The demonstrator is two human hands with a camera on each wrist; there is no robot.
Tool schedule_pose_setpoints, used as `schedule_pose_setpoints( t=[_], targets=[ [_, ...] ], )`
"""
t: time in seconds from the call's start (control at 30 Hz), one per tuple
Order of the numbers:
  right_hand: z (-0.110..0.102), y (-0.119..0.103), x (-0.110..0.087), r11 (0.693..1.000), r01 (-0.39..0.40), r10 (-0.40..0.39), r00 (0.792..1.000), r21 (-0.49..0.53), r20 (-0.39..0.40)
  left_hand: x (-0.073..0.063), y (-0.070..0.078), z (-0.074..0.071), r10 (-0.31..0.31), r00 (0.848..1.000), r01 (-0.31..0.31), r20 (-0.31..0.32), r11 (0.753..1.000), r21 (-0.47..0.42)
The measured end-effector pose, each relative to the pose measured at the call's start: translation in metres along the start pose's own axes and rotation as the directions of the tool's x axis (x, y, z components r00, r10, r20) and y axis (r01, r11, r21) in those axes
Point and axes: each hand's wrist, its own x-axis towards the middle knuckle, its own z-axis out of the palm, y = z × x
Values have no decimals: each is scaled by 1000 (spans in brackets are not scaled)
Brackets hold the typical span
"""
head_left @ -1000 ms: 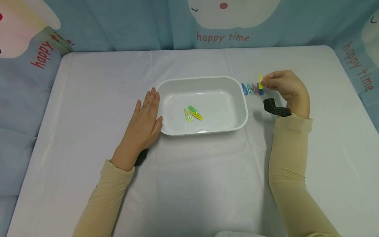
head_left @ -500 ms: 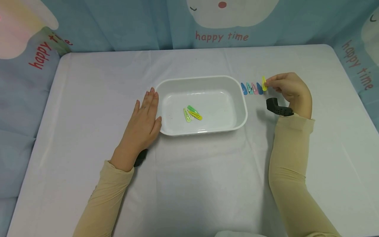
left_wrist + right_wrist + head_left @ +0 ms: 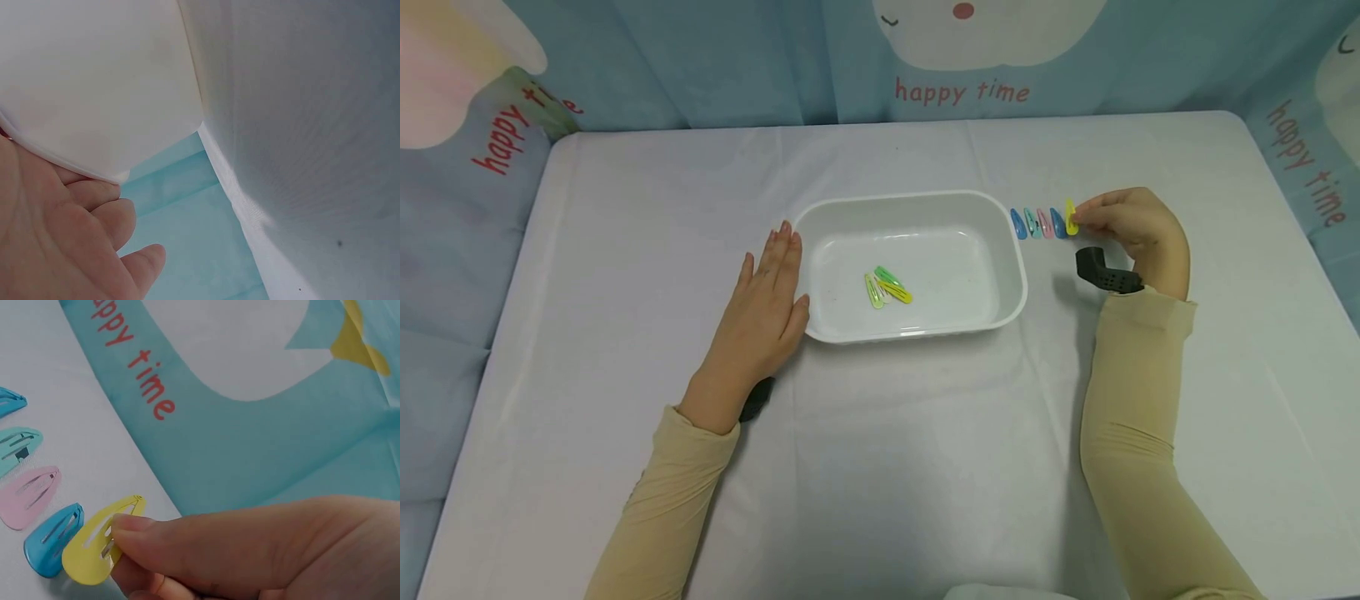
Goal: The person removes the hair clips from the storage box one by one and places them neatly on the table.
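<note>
Right hand (image 3: pixel 1138 233): one, pinching a yellow clip (image 3: pixel 1071 217) between thumb and fingers.
Yellow clip: at the right end of a row, just beside a blue clip (image 3: pixel 1057 222); whether it touches the cloth, cannot tell.
Row, onward to the left: pink clip (image 3: pixel 1044 223), teal clip (image 3: pixel 1032 222), second blue clip (image 3: pixel 1018 224), the last close by the tray (image 3: pixel 955 275).
Left hand (image 3: pixel 760 308): one, fingers extended along the tray's left edge, touching it, grasping nothing.
In tray: small loose group, green and yellow clips (image 3: pixel 897 292); exact count unclear.

Risks, as judged: yellow clip set down too near its neighbour, knocking the blue clip askew; clip sticking to the thumb at release and landing crooked; left hand pushing the tray rightward into the row, the gap there being slight.

Surface: table (image 3: pixel 865 450), white cloth, faint creases, soft shadows below the arms.
Room: pale blue curtain (image 3: pixel 760 67) behind and at both sides, cartoon figures, red lettering "happy time".
Also: dark wrist mount (image 3: pixel 1105 272) at the right wrist.
</note>
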Motion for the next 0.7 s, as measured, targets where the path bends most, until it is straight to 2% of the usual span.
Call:
schedule_pose_setpoints(
  t=[0.7],
  targets=[
    [-5, 3, 3, 998, -41, 41, 999, -37, 1, 0, 1, -1, 5, 1000, -5, -2, 1000, -8]
  ],
)
